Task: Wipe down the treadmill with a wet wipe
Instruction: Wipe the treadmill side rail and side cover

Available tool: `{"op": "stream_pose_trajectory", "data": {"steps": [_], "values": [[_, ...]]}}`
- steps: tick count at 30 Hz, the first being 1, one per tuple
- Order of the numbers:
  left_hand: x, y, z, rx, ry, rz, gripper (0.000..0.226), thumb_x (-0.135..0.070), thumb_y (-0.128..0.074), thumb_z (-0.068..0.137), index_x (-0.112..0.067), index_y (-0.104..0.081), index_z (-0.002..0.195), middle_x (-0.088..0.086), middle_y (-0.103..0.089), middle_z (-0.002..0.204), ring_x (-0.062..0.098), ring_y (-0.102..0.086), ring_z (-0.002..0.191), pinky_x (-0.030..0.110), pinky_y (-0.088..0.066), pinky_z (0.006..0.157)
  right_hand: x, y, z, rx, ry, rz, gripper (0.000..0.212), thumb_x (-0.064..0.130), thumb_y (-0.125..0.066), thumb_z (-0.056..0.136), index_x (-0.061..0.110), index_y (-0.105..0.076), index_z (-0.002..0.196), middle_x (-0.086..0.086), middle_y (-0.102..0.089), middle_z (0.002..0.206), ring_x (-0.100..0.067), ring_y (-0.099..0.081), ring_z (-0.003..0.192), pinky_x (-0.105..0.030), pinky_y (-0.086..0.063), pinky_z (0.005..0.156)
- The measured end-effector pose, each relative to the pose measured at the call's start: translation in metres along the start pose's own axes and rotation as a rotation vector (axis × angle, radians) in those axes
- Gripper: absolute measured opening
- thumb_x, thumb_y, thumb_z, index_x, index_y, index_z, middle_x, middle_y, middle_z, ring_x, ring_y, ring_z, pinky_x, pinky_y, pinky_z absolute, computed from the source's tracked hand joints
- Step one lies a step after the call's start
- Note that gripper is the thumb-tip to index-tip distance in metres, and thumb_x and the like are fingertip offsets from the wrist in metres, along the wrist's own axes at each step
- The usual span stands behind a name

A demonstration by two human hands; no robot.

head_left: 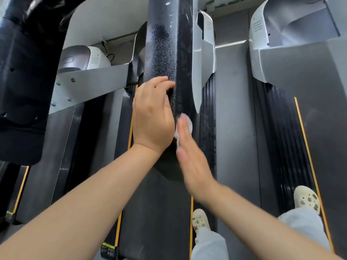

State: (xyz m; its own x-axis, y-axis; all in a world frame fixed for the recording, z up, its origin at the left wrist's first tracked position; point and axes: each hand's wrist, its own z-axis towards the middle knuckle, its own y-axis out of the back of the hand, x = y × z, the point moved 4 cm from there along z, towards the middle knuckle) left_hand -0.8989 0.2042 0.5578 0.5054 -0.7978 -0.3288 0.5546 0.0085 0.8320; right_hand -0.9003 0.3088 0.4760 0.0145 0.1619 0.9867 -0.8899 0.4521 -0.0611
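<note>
A black textured treadmill handrail (pixel 161 49) runs away from me through the middle of the head view. My left hand (pixel 153 117) rests on its left side, fingers curled over the top. My right hand (pixel 193 160) is blurred, held flat against the rail's right side. It presses a small white wet wipe (pixel 187 123) against the rail, and the wipe shows past the fingertips. The rail's surface carries pale streaks and specks higher up.
The treadmill belt (pixel 157 212) with orange edge stripes lies below. A second treadmill (pixel 291 137) stands to the right. My feet in cream clogs (pixel 307 199) stand on the side rails. A black console (pixel 20 81) looms at the left.
</note>
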Motion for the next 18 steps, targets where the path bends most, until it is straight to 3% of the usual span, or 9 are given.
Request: {"op": "stream_pose_trajectory", "data": {"steps": [4,8,10,13,16,18], "values": [[0.001,0.000,0.002,-0.024,0.011,-0.050,0.035,-0.008,-0.036,0.088,0.002,-0.061,0.110,0.013,-0.063,0.112,0.017,-0.050,0.106,0.014,-0.028,0.098,0.010,0.022,0.073,-0.053,0.036,-0.097,0.060,0.044,-0.019,0.100,0.006,-0.013,0.146,0.004,-0.004,0.151,-0.010,-0.001,0.144,-0.027,-0.002,0.119],[0.001,0.003,0.000,-0.042,0.037,-0.090,0.036,-0.006,-0.035,0.088,0.006,-0.056,0.114,0.017,-0.060,0.114,0.019,-0.048,0.108,0.017,-0.029,0.099,0.000,-0.001,0.011,0.008,0.053,-0.075,0.056,0.052,-0.015,0.099,0.027,0.009,0.144,0.015,0.018,0.154,-0.008,0.014,0.144,-0.034,0.003,0.119],[0.001,0.004,-0.002,-0.049,0.046,-0.105,0.036,-0.005,-0.034,0.088,0.006,-0.056,0.114,0.017,-0.060,0.114,0.019,-0.048,0.109,0.018,-0.030,0.101,-0.008,-0.009,-0.012,0.009,-0.003,0.003,0.058,0.062,-0.010,0.095,0.037,0.012,0.142,0.021,0.021,0.154,-0.008,0.015,0.144,-0.038,0.004,0.119],[0.002,0.005,-0.002,-0.061,0.042,-0.127,0.035,-0.005,-0.033,0.088,0.006,-0.056,0.113,0.016,-0.060,0.113,0.019,-0.048,0.109,0.018,-0.029,0.101,-0.011,0.009,0.045,-0.059,-0.153,0.092,0.049,0.070,-0.010,0.090,0.051,0.006,0.133,0.026,0.019,0.149,0.000,0.018,0.141,-0.037,0.007,0.119],[0.003,0.006,-0.002,-0.077,0.045,-0.136,0.035,-0.004,-0.034,0.088,0.006,-0.056,0.113,0.016,-0.059,0.114,0.020,-0.048,0.109,0.018,-0.030,0.102,-0.006,0.036,0.109,-0.136,-0.209,0.010,0.057,0.044,-0.013,0.093,0.025,0.004,0.144,0.009,0.012,0.154,-0.002,0.014,0.141,-0.037,0.006,0.119],[0.004,0.004,-0.001,-0.088,0.053,-0.146,0.035,-0.003,-0.034,0.087,0.006,-0.056,0.113,0.017,-0.059,0.115,0.021,-0.047,0.110,0.020,-0.030,0.103,-0.009,0.038,0.108,-0.119,-0.184,-0.049,0.062,0.046,-0.013,0.094,0.017,0.005,0.146,0.005,0.012,0.156,-0.005,0.014,0.143,-0.036,0.006,0.119]]}}
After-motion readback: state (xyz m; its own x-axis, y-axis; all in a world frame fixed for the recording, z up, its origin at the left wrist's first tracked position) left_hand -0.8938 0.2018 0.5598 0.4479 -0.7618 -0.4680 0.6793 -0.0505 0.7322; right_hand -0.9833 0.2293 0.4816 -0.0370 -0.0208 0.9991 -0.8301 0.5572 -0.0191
